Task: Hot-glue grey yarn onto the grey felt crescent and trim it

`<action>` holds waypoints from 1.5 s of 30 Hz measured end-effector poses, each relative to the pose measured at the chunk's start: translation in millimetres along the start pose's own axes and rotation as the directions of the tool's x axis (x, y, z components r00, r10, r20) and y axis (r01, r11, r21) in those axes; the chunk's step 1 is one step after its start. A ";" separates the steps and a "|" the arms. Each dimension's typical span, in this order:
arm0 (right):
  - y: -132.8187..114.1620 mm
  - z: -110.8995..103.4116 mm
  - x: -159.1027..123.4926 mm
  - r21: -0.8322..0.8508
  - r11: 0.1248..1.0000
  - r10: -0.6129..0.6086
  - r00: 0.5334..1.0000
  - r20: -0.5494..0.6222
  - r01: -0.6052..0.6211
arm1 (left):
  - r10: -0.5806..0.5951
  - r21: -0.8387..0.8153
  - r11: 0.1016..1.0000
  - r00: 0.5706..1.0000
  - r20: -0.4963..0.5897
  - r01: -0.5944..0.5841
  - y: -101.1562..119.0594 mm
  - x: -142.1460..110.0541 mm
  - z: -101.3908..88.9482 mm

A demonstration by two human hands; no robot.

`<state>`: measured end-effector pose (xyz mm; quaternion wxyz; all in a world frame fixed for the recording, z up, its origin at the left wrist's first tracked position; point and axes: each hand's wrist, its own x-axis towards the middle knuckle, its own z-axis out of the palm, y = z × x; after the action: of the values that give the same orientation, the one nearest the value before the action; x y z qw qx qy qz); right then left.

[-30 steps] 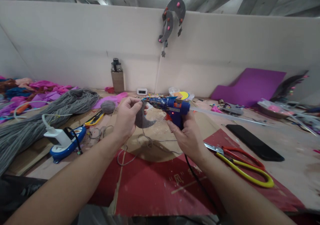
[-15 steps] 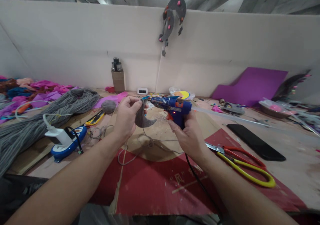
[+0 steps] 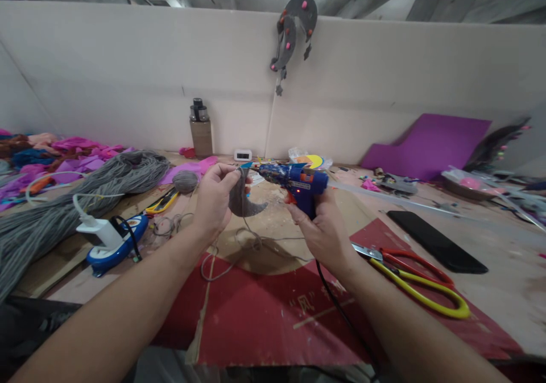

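Observation:
My left hand [image 3: 215, 198] pinches a dark grey crescent [image 3: 247, 202], felt-like, by its upper end. Grey yarn [image 3: 256, 238] trails from the crescent down onto the cardboard. In my right hand [image 3: 322, 224] is a blue hot glue gun [image 3: 305, 187], its fingers wrapped round the handle and a small red light glowing on its side. The gun's nozzle points left at the crescent's upper end; whether it touches is too small to tell. A clear glue stick [image 3: 384, 194] reaches out from the back of the gun.
Scissors [image 3: 418, 280] with red and yellow handles lie right of my right hand, beside a black phone [image 3: 437, 241]. At left are a blue power strip [image 3: 117, 244], a utility knife [image 3: 162, 201] and a grey yarn hank [image 3: 98, 195]. A bottle [image 3: 200, 130] stands by the wall.
The glue gun's nozzle has shifted very slightly right, away from the crescent's tip. Both hands keep their holds.

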<state>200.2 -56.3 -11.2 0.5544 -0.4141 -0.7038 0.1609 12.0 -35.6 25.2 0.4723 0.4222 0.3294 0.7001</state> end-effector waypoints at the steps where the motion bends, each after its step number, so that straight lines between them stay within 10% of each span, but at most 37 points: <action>1: 0.7 0.2 -0.3 0.005 1.000 0.009 1.000 0.002 -0.009 | -0.001 -0.003 1.000 1.000 0.000 0.001 0.2 0.1 0.0; 11: 7.4 -3.9 8.3 0.085 0.988 0.128 0.992 0.003 -0.127 | 0.020 -0.030 0.999 0.999 0.028 -0.019 -3.1 5.1 -5.4; 15: 34.9 -5.6 25.5 -0.115 0.873 0.486 0.863 0.140 -0.473 | 0.008 -0.026 1.000 0.999 0.045 -0.006 -3.8 5.9 -4.9; 18: 52.8 -12.1 34.4 -0.375 0.773 0.588 0.800 0.121 -0.512 | 0.030 0.005 1.000 0.999 0.038 -0.031 -4.6 6.4 -4.2; 24: 30.4 -18.2 29.4 -0.601 0.723 0.372 0.925 -0.076 -0.340 | 0.263 0.230 0.935 0.963 0.060 -0.269 -8.7 7.2 -7.7; 28: -9.8 11.8 21.5 -0.120 0.967 0.241 0.964 0.116 -0.227 | 0.338 0.325 0.877 0.935 0.103 -0.353 -9.3 5.0 -10.1; 32: -41.1 47.1 21.8 0.371 0.852 0.255 0.912 0.322 -0.370 | 0.308 0.271 0.905 0.945 0.113 -0.328 -7.8 5.2 -11.3; 38: -43.8 62.4 23.0 0.508 0.743 0.269 0.890 0.367 -0.435 | 0.199 0.185 0.960 0.977 0.076 -0.210 -6.1 7.9 -9.8; 45: -32.2 50.0 22.3 0.438 0.847 0.224 0.950 0.218 -0.301 | 0.065 0.052 0.996 0.997 0.033 -0.067 -2.8 4.2 -1.4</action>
<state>140.5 -47.2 8.6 0.5523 -0.3471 -0.6227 0.4320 11.0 -30.8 23.3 0.4424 0.4561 0.3266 0.6997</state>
